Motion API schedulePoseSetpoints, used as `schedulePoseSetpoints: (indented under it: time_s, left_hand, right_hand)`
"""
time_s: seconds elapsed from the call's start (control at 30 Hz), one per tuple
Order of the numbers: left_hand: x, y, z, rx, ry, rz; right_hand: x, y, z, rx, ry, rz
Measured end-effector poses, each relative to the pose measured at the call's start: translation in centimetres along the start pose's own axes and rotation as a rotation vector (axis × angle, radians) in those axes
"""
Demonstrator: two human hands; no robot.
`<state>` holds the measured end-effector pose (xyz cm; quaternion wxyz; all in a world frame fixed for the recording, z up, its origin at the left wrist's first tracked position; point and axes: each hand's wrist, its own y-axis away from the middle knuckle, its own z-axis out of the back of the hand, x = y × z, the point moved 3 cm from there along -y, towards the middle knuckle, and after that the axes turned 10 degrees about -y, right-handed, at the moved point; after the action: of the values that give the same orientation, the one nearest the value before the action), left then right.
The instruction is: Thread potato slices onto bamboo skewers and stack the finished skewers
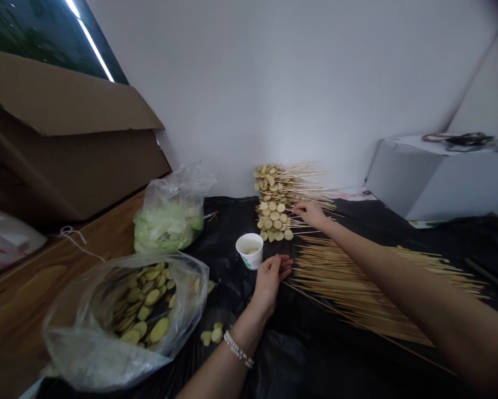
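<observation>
My right hand (311,214) is over the stack of potato-slice skewers (276,216), its fingertips pinched on a bamboo skewer among the sticks that point right. Pale round slices cover the left ends of these sticks. Closer to me, my left hand (270,277) has its fingers stretched out and holds nothing visible. It is just right of and below a white paper cup (249,244) with something pale inside. Loose bare bamboo skewers (357,282) lie in a wide spread beneath my right forearm.
An open plastic bag (78,343) of potato slices (149,296) sits at the left front, with a few loose slices (212,334) beside it. Behind stands a bag of pale green vegetable pieces (168,221). A cardboard box (74,160) is far left, a white box (431,177) right.
</observation>
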<state>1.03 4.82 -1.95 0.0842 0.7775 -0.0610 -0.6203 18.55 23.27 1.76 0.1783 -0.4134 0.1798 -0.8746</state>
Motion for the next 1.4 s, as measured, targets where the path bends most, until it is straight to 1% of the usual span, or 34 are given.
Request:
schedulePoseSetpoints:
  time_s: [0.2, 0.33, 0.43, 0.53, 0.67, 0.8, 0.9, 1.0, 1.07, 1.13, 1.2, 1.3, 1.4]
  left_hand:
    - [0.1, 0.0, 0.0, 0.001, 0.003, 0.011]
    - [0.0, 0.0, 0.1, 0.008, -0.005, 0.002]
    - [-0.1, 0.0, 0.0, 0.01, -0.005, 0.004]
    - [-0.2, 0.0, 0.0, 0.013, 0.006, 0.014]
    - [-0.3, -0.1, 0.0, 0.021, 0.016, 0.009]
    - [-0.2, -0.3, 0.0, 0.023, -0.001, 0.011]
    - [-0.3, -0.4, 0.0, 0.03, -0.01, 0.005]
    - [-0.4, -0.3, 0.0, 0.029, -0.015, 0.002]
    - [-0.4, -0.2, 0.0, 0.028, -0.017, 0.0]
    - [-0.5, -0.1, 0.0, 0.031, -0.021, -0.004]
    - [-0.6, -0.1, 0.0, 0.034, -0.027, -0.005]
    - [-0.6, -0.1, -0.1, 0.038, -0.037, -0.008]
    - [-0.6, 0.0, 0.0, 0.036, -0.048, -0.012]
  right_hand:
    - [-0.7, 0.2, -0.5, -0.003, 0.067, 0.015]
    - [0.0, 0.6, 0.5, -0.019, 0.103, 0.052]
    - [1.2, 1.2, 2.2, -0.059, 0.118, 0.069]
    - [2.7, 2.5, 4.4, -0.094, 0.116, 0.076]
    - [5.0, 5.0, 7.2, -0.106, 0.087, 0.072]
    - [6.4, 8.0, 9.1, -0.094, 0.02, 0.084]
    - [5.9, 10.2, 9.6, -0.032, 0.023, 0.076]
    - [4.0, 11.9, 9.7, 0.031, 0.026, -0.004]
    - [2.7, 12.7, 9.6, 0.109, 0.082, -0.038]
    - [1.8, 13.2, 9.6, 0.196, 0.173, -0.053]
    - [1.2, 13.6, 9.6, 0.248, 0.261, -0.053]
    - [0.8, 13.8, 9.5, 0.29, 0.361, -0.036]
    - [0.7, 14.0, 8.9, 0.316, 0.41, -0.028]
